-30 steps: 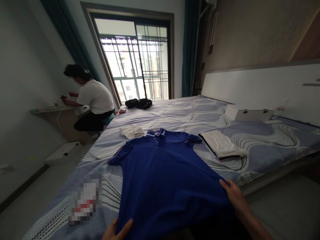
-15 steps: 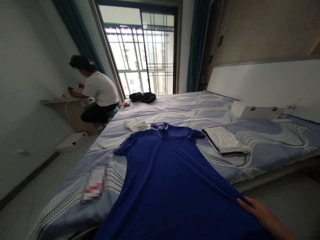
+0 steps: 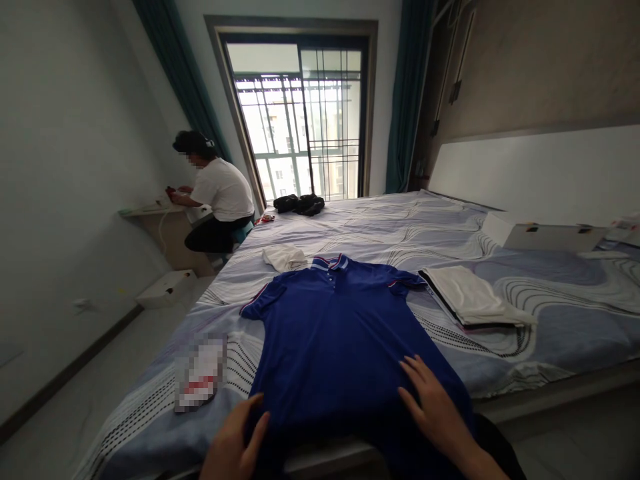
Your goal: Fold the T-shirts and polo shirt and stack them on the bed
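A dark blue polo shirt (image 3: 345,333) lies front up on the bed, its striped collar pointing away from me and its short sleeves spread. Its lower end hangs over the bed's near edge. My right hand (image 3: 433,403) is on the right part of the shirt's lower front, fingers apart and stretched out. At the shirt's lower left edge is my left hand (image 3: 239,437), thumb and fingers apart, with no cloth pinched between them. Right of the shirt, by its sleeve, sits a stack of folded clothes (image 3: 470,297), cream on top. A crumpled white cloth (image 3: 284,257) rests beyond the left shoulder.
A blurred-out flat item (image 3: 201,373) with a red mark lies left of the shirt on the patterned bedsheet (image 3: 350,230). Black items (image 3: 300,204) are at the far edge. A white box (image 3: 545,233) stands by the headboard. Another person (image 3: 220,190) sits at a small desk.
My right hand has let go of the shirt's right edge and moved inward over its front. My left hand has come into view. The stretched hem has dropped over the bed edge.
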Action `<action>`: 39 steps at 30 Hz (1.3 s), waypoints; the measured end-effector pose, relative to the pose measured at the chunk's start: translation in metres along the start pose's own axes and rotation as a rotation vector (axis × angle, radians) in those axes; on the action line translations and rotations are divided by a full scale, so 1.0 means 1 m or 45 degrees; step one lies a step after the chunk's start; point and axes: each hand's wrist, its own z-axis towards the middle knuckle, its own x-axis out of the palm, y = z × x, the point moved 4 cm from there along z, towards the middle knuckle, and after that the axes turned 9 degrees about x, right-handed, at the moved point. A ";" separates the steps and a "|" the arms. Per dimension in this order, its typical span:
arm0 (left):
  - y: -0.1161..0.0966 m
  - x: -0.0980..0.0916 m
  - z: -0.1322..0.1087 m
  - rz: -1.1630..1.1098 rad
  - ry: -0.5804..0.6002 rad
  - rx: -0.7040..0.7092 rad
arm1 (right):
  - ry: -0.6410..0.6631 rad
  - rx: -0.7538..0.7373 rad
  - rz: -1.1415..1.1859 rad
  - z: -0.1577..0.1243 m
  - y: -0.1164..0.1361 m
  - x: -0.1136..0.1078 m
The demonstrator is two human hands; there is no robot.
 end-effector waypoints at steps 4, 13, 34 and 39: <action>0.006 0.054 0.094 0.317 0.018 0.122 | 0.293 -0.250 -0.149 0.069 0.105 0.050; 0.078 0.047 0.212 0.604 -0.393 -0.330 | 0.308 -0.316 -0.170 0.191 0.185 0.109; 0.099 0.044 0.256 -0.540 -0.994 0.185 | 0.512 -0.267 0.160 0.357 0.372 0.190; 0.058 0.061 0.253 -0.538 -0.079 0.570 | 0.897 0.177 0.459 0.375 0.352 0.159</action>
